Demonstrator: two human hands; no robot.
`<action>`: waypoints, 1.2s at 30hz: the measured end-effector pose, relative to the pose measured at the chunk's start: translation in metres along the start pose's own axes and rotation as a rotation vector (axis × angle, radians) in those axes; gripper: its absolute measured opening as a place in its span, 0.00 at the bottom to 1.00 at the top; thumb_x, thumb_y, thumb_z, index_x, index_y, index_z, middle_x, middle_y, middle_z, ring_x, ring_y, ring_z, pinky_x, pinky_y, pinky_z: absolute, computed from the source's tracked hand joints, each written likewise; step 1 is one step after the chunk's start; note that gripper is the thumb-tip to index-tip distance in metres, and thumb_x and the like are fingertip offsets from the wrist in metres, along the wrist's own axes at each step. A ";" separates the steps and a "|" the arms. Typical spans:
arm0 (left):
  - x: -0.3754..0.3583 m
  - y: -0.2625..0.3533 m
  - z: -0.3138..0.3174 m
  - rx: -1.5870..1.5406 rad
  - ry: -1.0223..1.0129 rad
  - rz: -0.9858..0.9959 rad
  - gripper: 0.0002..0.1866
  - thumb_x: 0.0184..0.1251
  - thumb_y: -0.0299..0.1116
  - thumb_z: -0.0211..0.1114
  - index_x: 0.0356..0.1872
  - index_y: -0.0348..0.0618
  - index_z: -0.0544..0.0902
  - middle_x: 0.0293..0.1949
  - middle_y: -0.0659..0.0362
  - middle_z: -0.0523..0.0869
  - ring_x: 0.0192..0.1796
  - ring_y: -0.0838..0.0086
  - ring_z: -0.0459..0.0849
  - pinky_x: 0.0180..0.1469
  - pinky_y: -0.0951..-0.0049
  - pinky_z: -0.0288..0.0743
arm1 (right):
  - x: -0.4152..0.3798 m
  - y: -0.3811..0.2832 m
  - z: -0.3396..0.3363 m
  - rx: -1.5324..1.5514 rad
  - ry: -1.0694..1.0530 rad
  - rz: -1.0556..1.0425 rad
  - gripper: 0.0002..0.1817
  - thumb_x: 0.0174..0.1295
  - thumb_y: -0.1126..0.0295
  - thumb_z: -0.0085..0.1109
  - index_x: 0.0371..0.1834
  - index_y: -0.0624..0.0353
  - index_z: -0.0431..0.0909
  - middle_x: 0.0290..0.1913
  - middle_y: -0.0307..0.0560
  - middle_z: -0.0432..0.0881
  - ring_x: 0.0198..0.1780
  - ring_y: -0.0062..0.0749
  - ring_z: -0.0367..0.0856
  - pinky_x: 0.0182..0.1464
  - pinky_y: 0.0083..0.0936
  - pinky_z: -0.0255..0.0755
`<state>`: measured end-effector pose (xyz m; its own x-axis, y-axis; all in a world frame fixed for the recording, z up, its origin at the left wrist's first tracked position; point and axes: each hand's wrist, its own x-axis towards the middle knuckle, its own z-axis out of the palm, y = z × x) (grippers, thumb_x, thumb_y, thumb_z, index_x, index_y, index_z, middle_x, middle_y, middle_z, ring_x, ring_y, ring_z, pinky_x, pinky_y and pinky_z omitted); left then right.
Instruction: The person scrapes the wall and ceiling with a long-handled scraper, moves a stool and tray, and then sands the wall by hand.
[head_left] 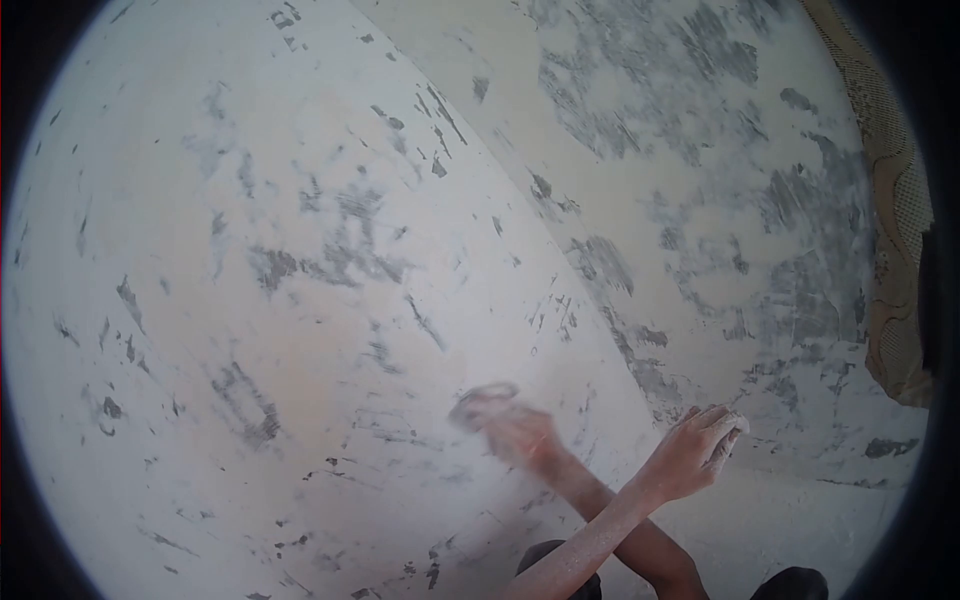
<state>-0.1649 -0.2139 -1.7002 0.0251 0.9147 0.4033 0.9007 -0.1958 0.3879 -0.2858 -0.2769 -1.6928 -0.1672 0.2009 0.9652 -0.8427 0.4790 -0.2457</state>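
My forearms cross near the bottom, the left one in front of the right. My right hand (520, 432) is at the white, grey-patched wall (300, 380); motion smears it. Its fingers are closed on a blurred greyish piece that looks like folded sandpaper (483, 402), held against or close to the wall. Farther right, my left hand (690, 455) is closed around a whitish, dusty folded piece (738, 432), mostly hidden by the fingers. This hand is by the corner line where the two wall faces meet. Pale dust coats both hands and the left forearm.
A second wall face (700, 250) with large grey patches adjoins at the right. Brown patterned fabric (895, 250) hangs along the far right edge. Two dark rounded shapes, one of them a dark shape (790, 584) at lower right, show at the bottom edge.
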 end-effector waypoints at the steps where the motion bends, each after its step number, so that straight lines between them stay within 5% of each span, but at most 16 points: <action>1: -0.001 0.001 -0.003 0.006 0.002 0.000 0.07 0.70 0.27 0.55 0.44 0.40 0.78 0.38 0.54 0.80 0.44 0.59 0.80 0.55 0.60 0.68 | -0.007 0.020 -0.009 -0.047 0.094 0.051 0.14 0.54 0.83 0.58 0.42 0.57 0.83 0.55 0.45 0.84 0.60 0.34 0.81 0.60 0.27 0.77; 3: -0.002 0.003 -0.007 -0.015 0.007 -0.015 0.06 0.69 0.27 0.57 0.44 0.40 0.78 0.41 0.56 0.81 0.45 0.59 0.80 0.55 0.60 0.69 | -0.004 0.036 -0.037 -0.263 0.354 0.172 0.07 0.62 0.81 0.55 0.39 0.62 0.82 0.50 0.49 0.86 0.55 0.40 0.84 0.56 0.30 0.78; 8: -0.001 -0.002 -0.004 -0.019 0.033 0.018 0.07 0.69 0.27 0.57 0.45 0.40 0.79 0.41 0.55 0.82 0.45 0.59 0.80 0.55 0.62 0.70 | -0.018 0.051 -0.066 -0.272 0.409 0.490 0.05 0.66 0.78 0.54 0.40 0.62 0.81 0.51 0.53 0.85 0.57 0.39 0.83 0.56 0.29 0.77; 18: -0.003 0.011 -0.004 -0.005 0.074 0.086 0.08 0.69 0.28 0.57 0.45 0.40 0.79 0.41 0.53 0.81 0.46 0.58 0.80 0.53 0.60 0.70 | 0.024 -0.008 0.000 -0.240 0.071 -0.147 0.13 0.55 0.81 0.60 0.42 0.53 0.82 0.52 0.47 0.85 0.56 0.35 0.83 0.57 0.30 0.79; 20: -0.005 0.010 -0.010 0.007 0.043 0.050 0.08 0.70 0.28 0.57 0.45 0.40 0.80 0.42 0.54 0.82 0.48 0.59 0.80 0.55 0.61 0.70 | 0.020 0.029 -0.014 -0.341 0.219 -0.095 0.14 0.57 0.82 0.57 0.44 0.55 0.81 0.51 0.46 0.85 0.54 0.37 0.85 0.55 0.30 0.79; 23: -0.006 0.012 -0.018 0.006 -0.004 -0.025 0.08 0.70 0.28 0.58 0.46 0.40 0.80 0.43 0.55 0.84 0.48 0.60 0.81 0.56 0.63 0.71 | 0.008 0.067 -0.051 -0.294 0.409 0.419 0.07 0.66 0.78 0.54 0.45 0.59 0.79 0.50 0.51 0.85 0.49 0.44 0.85 0.49 0.28 0.79; 24: -0.005 0.013 -0.019 0.000 -0.033 -0.058 0.08 0.69 0.28 0.58 0.46 0.40 0.80 0.43 0.55 0.84 0.48 0.60 0.82 0.55 0.63 0.71 | 0.003 0.079 -0.062 -0.385 0.509 0.367 0.04 0.67 0.76 0.55 0.42 0.61 0.77 0.49 0.52 0.85 0.47 0.46 0.86 0.47 0.30 0.79; 27: -0.004 0.005 -0.006 -0.016 0.020 0.047 0.08 0.69 0.27 0.58 0.46 0.41 0.80 0.42 0.56 0.84 0.47 0.60 0.82 0.54 0.63 0.70 | -0.023 0.079 -0.089 -0.365 0.375 0.597 0.05 0.66 0.76 0.56 0.43 0.60 0.78 0.48 0.53 0.85 0.48 0.47 0.86 0.47 0.31 0.79; 36: 0.006 0.000 0.020 -0.047 -0.040 0.014 0.08 0.70 0.28 0.58 0.47 0.40 0.80 0.43 0.54 0.83 0.48 0.58 0.80 0.54 0.61 0.71 | -0.064 0.049 -0.055 -0.323 0.392 0.560 0.06 0.65 0.78 0.54 0.41 0.64 0.79 0.51 0.56 0.84 0.52 0.47 0.84 0.51 0.31 0.78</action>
<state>-0.1559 -0.2012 -1.7138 0.0553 0.9249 0.3761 0.8787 -0.2240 0.4215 -0.2882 -0.2193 -1.7715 -0.2811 0.7484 0.6007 -0.4832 0.4304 -0.7624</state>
